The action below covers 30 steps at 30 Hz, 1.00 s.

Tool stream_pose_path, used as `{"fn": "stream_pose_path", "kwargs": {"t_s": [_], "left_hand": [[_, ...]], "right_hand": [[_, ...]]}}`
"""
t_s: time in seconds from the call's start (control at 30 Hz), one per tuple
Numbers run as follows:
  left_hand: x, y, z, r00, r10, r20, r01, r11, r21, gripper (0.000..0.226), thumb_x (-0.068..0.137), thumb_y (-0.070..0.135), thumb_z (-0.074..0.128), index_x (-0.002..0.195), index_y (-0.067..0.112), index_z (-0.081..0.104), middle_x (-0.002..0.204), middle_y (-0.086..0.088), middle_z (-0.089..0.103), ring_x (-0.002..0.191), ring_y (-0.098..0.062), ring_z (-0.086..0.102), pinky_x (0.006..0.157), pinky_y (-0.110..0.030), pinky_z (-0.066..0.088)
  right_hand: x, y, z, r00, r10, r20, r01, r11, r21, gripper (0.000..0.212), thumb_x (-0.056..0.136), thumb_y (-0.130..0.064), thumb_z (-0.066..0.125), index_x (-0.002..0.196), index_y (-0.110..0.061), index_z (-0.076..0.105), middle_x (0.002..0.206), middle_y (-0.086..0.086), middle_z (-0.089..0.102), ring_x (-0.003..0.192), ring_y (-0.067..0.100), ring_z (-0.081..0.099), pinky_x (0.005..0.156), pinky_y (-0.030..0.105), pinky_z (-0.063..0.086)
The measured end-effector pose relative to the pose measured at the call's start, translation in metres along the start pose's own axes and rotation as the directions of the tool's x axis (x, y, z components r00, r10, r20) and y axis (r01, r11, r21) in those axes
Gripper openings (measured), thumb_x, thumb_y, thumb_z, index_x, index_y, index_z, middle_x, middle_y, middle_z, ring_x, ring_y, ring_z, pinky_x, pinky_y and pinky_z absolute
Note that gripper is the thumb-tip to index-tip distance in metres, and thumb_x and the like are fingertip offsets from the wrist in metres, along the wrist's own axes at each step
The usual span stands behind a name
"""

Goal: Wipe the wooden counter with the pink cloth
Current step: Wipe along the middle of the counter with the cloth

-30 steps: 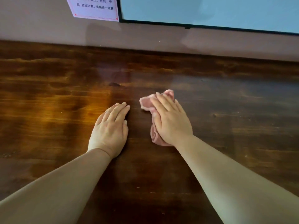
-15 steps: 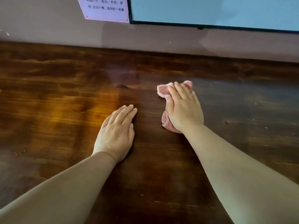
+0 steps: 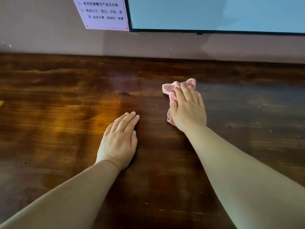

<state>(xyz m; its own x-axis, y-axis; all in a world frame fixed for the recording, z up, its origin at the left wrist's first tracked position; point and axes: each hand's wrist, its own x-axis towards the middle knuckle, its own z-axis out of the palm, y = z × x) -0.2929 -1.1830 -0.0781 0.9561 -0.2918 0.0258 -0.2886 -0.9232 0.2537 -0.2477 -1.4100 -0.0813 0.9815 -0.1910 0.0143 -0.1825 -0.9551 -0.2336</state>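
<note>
A dark, glossy wooden counter (image 3: 66, 113) fills most of the view. On it, right of centre, lies a crumpled pink cloth (image 3: 170, 90). My right hand (image 3: 188, 108) lies flat on top of the cloth with straight fingers, pressing it to the wood; cloth pokes out past the fingertips and at the thumb side. My left hand (image 3: 118, 139) rests palm down on the bare wood, a little nearer to me and to the left of the cloth, fingers straight and together.
A mauve wall (image 3: 41, 30) runs along the counter's far edge. On it hang a paper notice (image 3: 102, 12) with printed text and a black-framed pale blue panel (image 3: 214, 12). A few pale specks dot the wood at the right.
My right hand has pushed the pink cloth away from me, toward the wall and slightly right. My left hand has stayed flat on the counter.
</note>
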Motion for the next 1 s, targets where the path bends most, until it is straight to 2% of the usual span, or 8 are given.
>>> {"fn": "stream_pose_path", "kwargs": {"t_s": [0.13,0.27,0.47,0.63,0.77,0.87,1.0], "left_hand": [[0.000,0.001,-0.002,1.000,-0.004,0.001,0.004,1.000,-0.018,0.051,0.099,0.030,0.031,0.149,0.025,0.041,0.156,0.007,0.036,0.146,-0.012,0.027,0.120,-0.035,0.022],[-0.001,0.000,-0.001,1.000,0.003,-0.001,-0.003,1.000,-0.025,0.052,0.098,0.032,0.029,0.148,0.025,0.042,0.156,0.007,0.037,0.146,-0.012,0.028,0.120,-0.036,0.024],[-0.001,0.000,0.000,1.000,-0.004,-0.001,0.004,1.000,-0.028,0.051,0.099,0.031,0.030,0.149,0.026,0.041,0.156,0.009,0.036,0.146,-0.011,0.027,0.120,-0.035,0.023],[0.000,-0.002,0.002,1.000,-0.011,-0.009,0.011,1.000,-0.026,0.049,0.099,0.030,0.033,0.148,0.026,0.042,0.155,0.009,0.038,0.145,-0.012,0.029,0.119,-0.033,0.021],[-0.001,-0.002,0.003,1.000,-0.007,-0.006,0.006,1.000,-0.016,0.049,0.101,0.030,0.031,0.149,0.027,0.040,0.156,0.010,0.036,0.146,-0.010,0.027,0.119,-0.032,0.019],[-0.001,-0.002,0.001,1.000,-0.001,0.008,0.001,1.000,-0.026,0.051,0.100,0.031,0.030,0.149,0.027,0.040,0.156,0.010,0.035,0.146,-0.009,0.025,0.120,-0.032,0.019],[0.000,0.001,0.000,1.000,-0.012,0.014,0.013,0.999,-0.031,0.050,0.100,0.030,0.034,0.149,0.027,0.040,0.156,0.009,0.036,0.146,-0.011,0.026,0.120,-0.036,0.023]], "right_hand": [[-0.029,-0.003,0.006,1.000,0.000,0.001,0.000,1.000,-0.009,0.060,0.105,-0.048,0.003,0.162,-0.031,0.011,0.170,-0.009,0.004,0.157,0.013,-0.005,0.127,0.039,-0.004],[-0.011,0.009,0.004,1.000,-0.001,0.018,0.001,1.000,-0.015,0.058,0.106,-0.050,0.008,0.161,-0.035,0.016,0.170,-0.010,0.008,0.157,0.014,-0.001,0.127,0.041,-0.001],[-0.003,0.006,0.000,0.999,0.032,0.032,-0.031,0.999,-0.013,0.056,0.108,-0.047,0.006,0.162,-0.035,0.010,0.170,-0.011,-0.001,0.156,0.012,-0.011,0.126,0.038,-0.009],[-0.007,0.019,0.002,0.999,-0.043,0.030,0.043,0.999,-0.018,0.055,0.108,-0.048,0.010,0.162,-0.035,0.014,0.170,-0.011,0.008,0.156,0.011,-0.003,0.127,0.038,-0.002],[0.038,0.027,-0.003,0.999,0.033,0.035,-0.033,0.999,-0.003,0.055,0.109,-0.043,0.012,0.163,-0.033,0.012,0.170,-0.011,0.005,0.156,0.011,-0.006,0.127,0.037,-0.002],[0.029,0.019,-0.004,0.997,0.065,0.030,-0.065,0.998,-0.008,0.057,0.108,-0.043,0.011,0.163,-0.029,0.009,0.170,-0.009,0.003,0.156,0.012,-0.008,0.127,0.038,-0.005],[0.009,0.023,0.001,1.000,-0.020,0.013,0.021,1.000,-0.011,0.058,0.106,-0.045,0.010,0.162,-0.029,0.014,0.170,-0.009,0.008,0.157,0.012,-0.003,0.127,0.036,-0.004]]}}
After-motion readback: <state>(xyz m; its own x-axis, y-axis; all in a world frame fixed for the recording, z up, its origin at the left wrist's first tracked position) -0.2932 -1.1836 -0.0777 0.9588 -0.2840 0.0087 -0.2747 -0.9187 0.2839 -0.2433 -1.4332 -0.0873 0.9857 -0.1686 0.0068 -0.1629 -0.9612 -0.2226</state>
